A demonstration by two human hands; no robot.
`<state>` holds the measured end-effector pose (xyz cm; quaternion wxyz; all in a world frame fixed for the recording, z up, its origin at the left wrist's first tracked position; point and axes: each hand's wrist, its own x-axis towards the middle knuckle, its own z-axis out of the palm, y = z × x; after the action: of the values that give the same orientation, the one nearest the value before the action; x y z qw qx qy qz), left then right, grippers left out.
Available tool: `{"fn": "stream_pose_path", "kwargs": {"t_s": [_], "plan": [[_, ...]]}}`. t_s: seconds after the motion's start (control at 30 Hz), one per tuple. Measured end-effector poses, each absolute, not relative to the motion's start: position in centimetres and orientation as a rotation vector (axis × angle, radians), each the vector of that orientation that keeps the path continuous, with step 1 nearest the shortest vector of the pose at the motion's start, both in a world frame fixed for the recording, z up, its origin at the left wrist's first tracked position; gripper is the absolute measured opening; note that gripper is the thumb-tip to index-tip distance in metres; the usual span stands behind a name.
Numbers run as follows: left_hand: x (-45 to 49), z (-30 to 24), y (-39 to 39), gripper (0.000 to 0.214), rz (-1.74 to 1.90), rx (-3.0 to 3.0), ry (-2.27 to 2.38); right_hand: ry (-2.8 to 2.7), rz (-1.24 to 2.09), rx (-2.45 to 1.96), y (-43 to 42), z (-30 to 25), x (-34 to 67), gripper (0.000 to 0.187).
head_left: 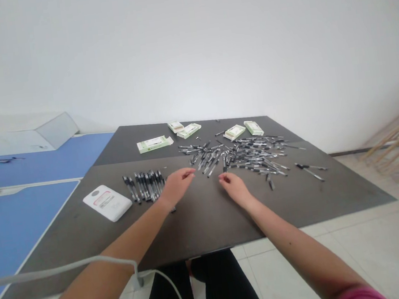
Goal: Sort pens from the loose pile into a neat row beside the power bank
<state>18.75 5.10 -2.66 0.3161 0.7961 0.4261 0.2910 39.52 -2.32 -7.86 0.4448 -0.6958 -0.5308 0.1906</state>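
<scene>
The left hand (pixel 177 185) is just right of the neat row of pens (pixel 149 187), its fingers bent and nearly together. The right hand (pixel 236 188) is at the near edge of the scattered pens (pixel 254 155) on the table (pixel 208 221), fingers loosely curled. Whether either holds a pen, I cannot tell. Picking through the scatter seems in hand; the next move likely calls for a light pinch.

Single head-worn view, close above table (pixel 209 226), facing forward, down.
</scene>
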Motion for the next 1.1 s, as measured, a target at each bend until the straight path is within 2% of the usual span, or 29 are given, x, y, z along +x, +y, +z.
{"fn": "stream_pose_path", "kwargs": {"t_s": [0.1, 0.3, 0.47, 0.6, 0.77, 0.87, 0.93, 1.1], "plan": [[23.0, -3.3, 6.9, 0.028, 0.55, 2.401, 1.183, -1.159, 0.343, -1.759, -1.4, -6.9, 43.1, 0.026], [28.2, -4.8, 7.7, 0.026, 0.277, 2.521, 1.32, -0.981, 0.267, -1.707, -0.4, -6.6, 45.1, 0.032], [28.4, -5.0, 7.8, 0.025, 0.033, 2.493, 1.394, -0.929, 0.363, -1.673, -0.8, -8.0, 44.5, 0.028], [27.3, -4.3, 7.1, 0.031, -0.096, 2.448, 1.306, -0.968, 0.595, -1.63, -1.0, -8.7, 42.8, 0.026], [27.7, -3.4, 4.7, 0.035, 0.01, 2.398, 1.08, -0.814, 0.931, -1.372, -0.9, -8.1, 40.7, 0.03], [29.3, -3.1, 5.8, 0.038, 0.135, 2.464, 1.015, -0.684, 0.809, -1.326, -0.9, -7.5, 41.4, 0.028], [30.9, -3.1, 8.0, 0.035, 0.268, 2.565, 1.161, -0.63, 0.703, -1.321, -1.0, -7.3, 42.2, 0.026], [35.2, -3.9, 13.1, 0.028, 0.194, 2.6, 1.403, -0.596, 0.606, -1.332, -1.1, -7.5, 43.5, 0.025]]}}
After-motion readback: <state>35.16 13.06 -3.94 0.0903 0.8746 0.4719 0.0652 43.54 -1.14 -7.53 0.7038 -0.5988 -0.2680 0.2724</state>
